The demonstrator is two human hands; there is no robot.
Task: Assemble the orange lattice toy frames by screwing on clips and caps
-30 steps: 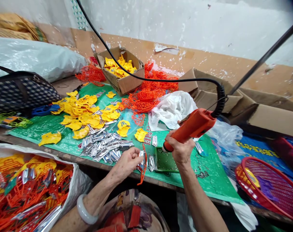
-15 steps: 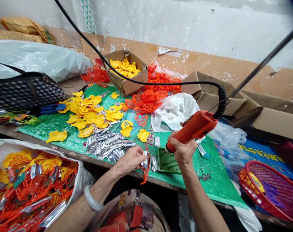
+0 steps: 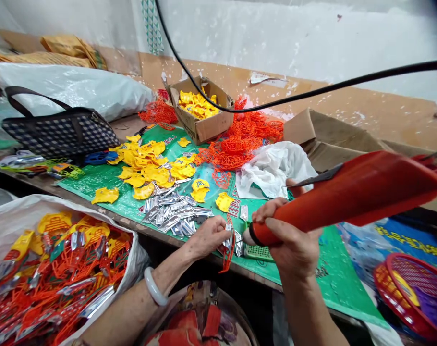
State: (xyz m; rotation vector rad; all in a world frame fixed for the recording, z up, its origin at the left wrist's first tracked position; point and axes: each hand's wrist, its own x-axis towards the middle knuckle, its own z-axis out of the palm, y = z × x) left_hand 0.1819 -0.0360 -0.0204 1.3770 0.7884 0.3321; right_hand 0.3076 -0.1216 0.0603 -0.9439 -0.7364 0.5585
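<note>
My left hand (image 3: 209, 235) pinches an orange plastic piece (image 3: 229, 262) with a silver metal plate against it, at the table's front edge. Wrapped around an orange electric screwdriver (image 3: 333, 194) is my right hand (image 3: 296, 247). The tool lies nearly level, its nose pointing left towards the plastic piece; whether the tip touches it is hard to see. A green basket (image 3: 258, 253) sits partly hidden behind the right hand. Beyond the left hand is a heap of silver metal plates (image 3: 178, 215), with yellow plastic pieces (image 3: 150, 166) behind it.
A white sack (image 3: 141, 262) full of orange and yellow parts stands front left. Farther back are a cardboard box (image 3: 213, 130), orange plastic pieces (image 3: 236, 149) and white cloth (image 3: 276, 168). A red basket (image 3: 394, 288) stands right. The black cable (image 3: 301, 98) hangs across the view.
The screwdriver has swung from upright-leaning to nearly level, its nose now close to the plastic piece. My left hand still holds that piece. The whole view has shifted slightly.
</note>
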